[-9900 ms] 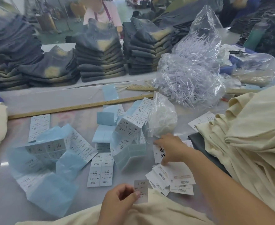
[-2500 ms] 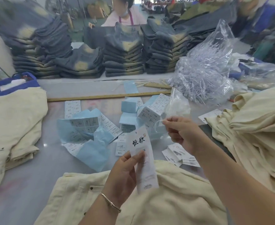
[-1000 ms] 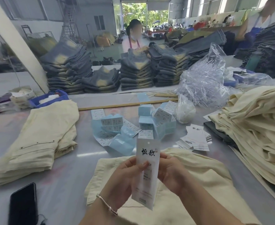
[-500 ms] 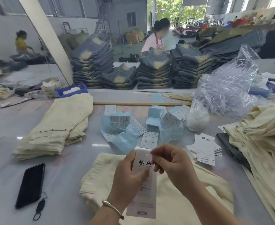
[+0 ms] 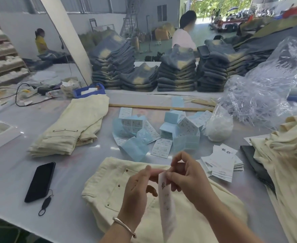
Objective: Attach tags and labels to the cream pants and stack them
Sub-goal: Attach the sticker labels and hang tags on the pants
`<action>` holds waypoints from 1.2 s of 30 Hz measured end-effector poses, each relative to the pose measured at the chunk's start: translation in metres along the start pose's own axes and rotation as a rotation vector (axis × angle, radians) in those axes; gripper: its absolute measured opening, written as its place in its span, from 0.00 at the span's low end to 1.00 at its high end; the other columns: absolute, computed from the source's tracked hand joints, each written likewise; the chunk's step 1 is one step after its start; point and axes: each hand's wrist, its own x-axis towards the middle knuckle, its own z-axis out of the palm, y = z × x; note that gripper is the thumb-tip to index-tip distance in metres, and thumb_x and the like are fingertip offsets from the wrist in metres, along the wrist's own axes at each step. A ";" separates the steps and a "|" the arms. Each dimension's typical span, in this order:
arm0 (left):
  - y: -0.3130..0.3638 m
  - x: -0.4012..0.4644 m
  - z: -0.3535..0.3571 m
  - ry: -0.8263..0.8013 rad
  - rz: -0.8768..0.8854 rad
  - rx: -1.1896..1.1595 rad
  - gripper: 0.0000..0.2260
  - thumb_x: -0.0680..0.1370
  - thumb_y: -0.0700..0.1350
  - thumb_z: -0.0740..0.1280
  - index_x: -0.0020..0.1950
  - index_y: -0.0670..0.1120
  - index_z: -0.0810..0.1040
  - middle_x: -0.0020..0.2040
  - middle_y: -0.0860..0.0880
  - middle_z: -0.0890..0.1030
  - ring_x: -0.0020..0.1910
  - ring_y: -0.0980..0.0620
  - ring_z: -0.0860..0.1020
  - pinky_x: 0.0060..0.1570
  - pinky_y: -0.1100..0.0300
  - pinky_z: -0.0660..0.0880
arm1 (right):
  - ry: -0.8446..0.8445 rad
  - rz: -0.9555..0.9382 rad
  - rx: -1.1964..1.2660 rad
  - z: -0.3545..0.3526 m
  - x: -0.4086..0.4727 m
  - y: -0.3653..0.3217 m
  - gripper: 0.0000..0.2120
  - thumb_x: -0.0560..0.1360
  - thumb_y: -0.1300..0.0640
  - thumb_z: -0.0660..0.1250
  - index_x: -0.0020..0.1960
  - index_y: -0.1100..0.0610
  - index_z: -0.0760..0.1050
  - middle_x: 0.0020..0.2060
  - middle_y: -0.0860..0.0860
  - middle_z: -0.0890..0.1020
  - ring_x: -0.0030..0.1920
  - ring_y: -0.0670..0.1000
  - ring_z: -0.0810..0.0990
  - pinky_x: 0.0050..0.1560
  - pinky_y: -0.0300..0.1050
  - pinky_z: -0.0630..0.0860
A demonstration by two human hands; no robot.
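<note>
Turned edge-on since half a second ago, hang tag (image 5: 167, 206) pinched at its top between left hand (image 5: 137, 192) and right hand (image 5: 188, 181) fingers, above cream pants (image 5: 105, 188) on bench (image 5: 70, 172). Best kept taut, hole clear of fingertips for threading.

Two black brush-style Chinese characters, reading about "恒欣", stand at the head of the top tag on the stack of white hang tags (image 5: 222, 161) at three o'clock from the hands. The same first character shows, blurred, on the hang tag (image 5: 167, 204) both hands hold. The sticker sheets (image 5: 162, 148) at twelve o'clock carry fine print too small to read.
</note>
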 end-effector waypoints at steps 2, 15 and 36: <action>-0.004 0.002 0.001 0.007 -0.070 -0.043 0.13 0.78 0.46 0.62 0.44 0.44 0.86 0.41 0.46 0.85 0.39 0.52 0.80 0.32 0.61 0.72 | -0.045 0.039 0.057 -0.003 -0.001 0.000 0.12 0.71 0.74 0.65 0.45 0.61 0.66 0.30 0.61 0.80 0.25 0.55 0.73 0.25 0.42 0.66; -0.018 -0.010 0.008 0.070 0.226 0.795 0.05 0.79 0.45 0.64 0.43 0.49 0.74 0.32 0.60 0.71 0.33 0.60 0.70 0.37 0.67 0.65 | 0.016 -0.065 -0.406 -0.004 -0.009 0.002 0.27 0.72 0.66 0.68 0.62 0.39 0.69 0.51 0.39 0.80 0.26 0.45 0.71 0.35 0.40 0.73; -0.054 0.027 -0.099 0.124 0.135 0.612 0.02 0.77 0.44 0.68 0.47 0.51 0.81 0.38 0.58 0.78 0.35 0.59 0.73 0.38 0.66 0.70 | 0.197 -0.220 -1.111 0.071 0.044 0.001 0.04 0.74 0.56 0.69 0.41 0.52 0.77 0.39 0.47 0.79 0.37 0.55 0.78 0.33 0.46 0.69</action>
